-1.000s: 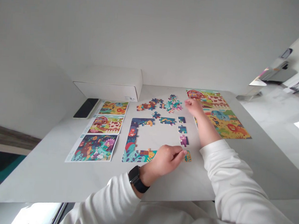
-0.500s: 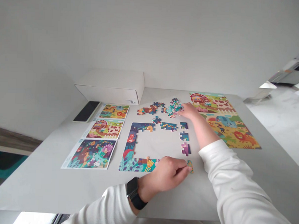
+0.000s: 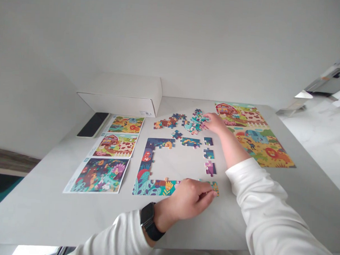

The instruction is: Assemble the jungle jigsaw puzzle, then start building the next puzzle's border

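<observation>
A partly joined jigsaw puzzle frame (image 3: pixel 145 167) lies on the table, its left side and bottom edge linked. Over its lower right part rests my left hand (image 3: pixel 191 199), closed, thumb and forefinger together beside the corner piece (image 3: pixel 215 188); whatever is between them is hidden. My right hand (image 3: pixel 214 123) reaches to the far side, its bent fingers around a teal puzzle piece at the edge of a loose heap of pieces (image 3: pixel 193 125). Along the right side lie separate pieces: a dark blue one (image 3: pixel 208 141), a blue-green one (image 3: pixel 209 154) and a purple one (image 3: pixel 210 168). A joined blue strip (image 3: pixel 190 142) lies at the top.
Three printed picture sheets lie at left, the nearest a forest scene (image 3: pixel 98 176). Behind them are a phone (image 3: pixel 93 124) and a long white box (image 3: pixel 117 102) near the wall. Two finished puzzles, a farm (image 3: pixel 240 115) and a safari (image 3: pixel 266 148), lie at right.
The view has shifted slightly. My right hand has moved a little within the heap, and the pieces near its fingers lie slightly differently. My left hand stays in place.
</observation>
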Demonstrator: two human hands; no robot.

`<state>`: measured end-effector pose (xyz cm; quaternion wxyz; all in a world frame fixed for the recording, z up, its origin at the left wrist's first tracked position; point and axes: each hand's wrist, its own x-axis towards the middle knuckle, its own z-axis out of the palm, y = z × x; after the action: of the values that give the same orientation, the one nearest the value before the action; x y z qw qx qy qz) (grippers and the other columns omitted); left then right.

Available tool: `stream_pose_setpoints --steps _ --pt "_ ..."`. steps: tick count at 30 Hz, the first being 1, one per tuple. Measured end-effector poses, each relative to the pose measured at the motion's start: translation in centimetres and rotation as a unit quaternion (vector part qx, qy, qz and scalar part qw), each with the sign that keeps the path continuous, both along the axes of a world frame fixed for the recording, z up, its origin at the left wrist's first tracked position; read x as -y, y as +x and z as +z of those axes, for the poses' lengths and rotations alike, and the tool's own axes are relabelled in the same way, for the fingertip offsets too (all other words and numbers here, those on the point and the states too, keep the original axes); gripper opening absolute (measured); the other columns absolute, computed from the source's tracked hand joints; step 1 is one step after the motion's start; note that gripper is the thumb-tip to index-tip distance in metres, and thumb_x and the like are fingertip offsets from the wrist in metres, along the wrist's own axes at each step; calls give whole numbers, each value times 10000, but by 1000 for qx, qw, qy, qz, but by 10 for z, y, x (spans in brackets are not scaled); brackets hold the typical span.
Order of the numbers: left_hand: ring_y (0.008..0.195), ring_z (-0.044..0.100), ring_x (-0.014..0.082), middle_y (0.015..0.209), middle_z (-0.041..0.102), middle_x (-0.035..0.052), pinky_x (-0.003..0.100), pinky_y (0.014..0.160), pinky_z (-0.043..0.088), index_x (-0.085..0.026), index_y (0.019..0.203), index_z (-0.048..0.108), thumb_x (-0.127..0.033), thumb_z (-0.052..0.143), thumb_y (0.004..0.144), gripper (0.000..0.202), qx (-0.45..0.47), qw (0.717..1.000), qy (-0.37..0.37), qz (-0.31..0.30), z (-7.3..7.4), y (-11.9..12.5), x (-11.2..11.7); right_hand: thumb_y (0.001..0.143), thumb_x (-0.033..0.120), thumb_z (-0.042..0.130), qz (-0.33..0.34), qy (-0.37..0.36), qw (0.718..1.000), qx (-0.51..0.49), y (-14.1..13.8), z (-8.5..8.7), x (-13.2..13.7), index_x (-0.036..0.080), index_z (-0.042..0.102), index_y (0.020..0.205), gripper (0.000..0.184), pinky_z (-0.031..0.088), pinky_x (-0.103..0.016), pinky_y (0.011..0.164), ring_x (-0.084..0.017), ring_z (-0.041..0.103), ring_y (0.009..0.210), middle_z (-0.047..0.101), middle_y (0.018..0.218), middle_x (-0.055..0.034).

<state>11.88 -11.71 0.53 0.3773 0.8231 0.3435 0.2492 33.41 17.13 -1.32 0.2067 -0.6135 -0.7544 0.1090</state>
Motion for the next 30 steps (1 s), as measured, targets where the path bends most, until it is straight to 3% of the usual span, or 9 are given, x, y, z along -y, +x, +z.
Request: stream_pose_setpoints --steps 3,5,14,20,23,30 --pt "594 536 140 674 610 11 309 611 297 -210 761 571 -332 514 1099 364 -13 1000 14 -1 0 0 0 919 286 764 -76 -3 997 15 4 -6 -2 207 752 1345 434 491 -485 1175 -349 666 1335 735 1393 -172" --pt "611 568 145 684 630 13 308 622 300 -210 773 583 -325 518 1094 347 -21 1000 21 -5 -1 1 1 892 383 817 -83 -11 996 36 5 -9 -2 214 758 1339 481 493 -508 1171 -379 655 1347 730 1404 -180" --pt "650 612 149 718 652 12 313 637 307 -208 788 581 -328 521 1095 335 -33 999 29 -15 -6 1 2 885 525 841 56 -19 997 46 -2 -10 1 239 776 1354 553 443 -485 1240 -355 619 1420 667 1524 -140" --pt "654 624 158 724 663 22 311 635 314 -211 798 606 -330 525 1093 328 -40 999 32 -18 -6 2 2 758 568 949 114 -29 992 44 -10 -10 6 296 739 1421 747 339 -571 1310 -399 453 1583 514 1695 -137" --pt "659 631 158 728 668 23 301 636 318 -210 798 605 -333 529 1091 327 -44 999 28 -17 -6 2 2 757 542 949 130 -22 990 48 -14 -11 6 294 791 1308 625 342 -597 1302 -406 458 1579 552 1661 -137" --pt "669 645 159 736 673 23 307 630 327 -209 794 594 -324 534 1087 321 -46 998 30 -20 -5 2 2 874 253 780 101 13 994 26 -4 -11 0 253 822 1197 325 465 -460 1230 -319 641 1386 699 1449 -116"
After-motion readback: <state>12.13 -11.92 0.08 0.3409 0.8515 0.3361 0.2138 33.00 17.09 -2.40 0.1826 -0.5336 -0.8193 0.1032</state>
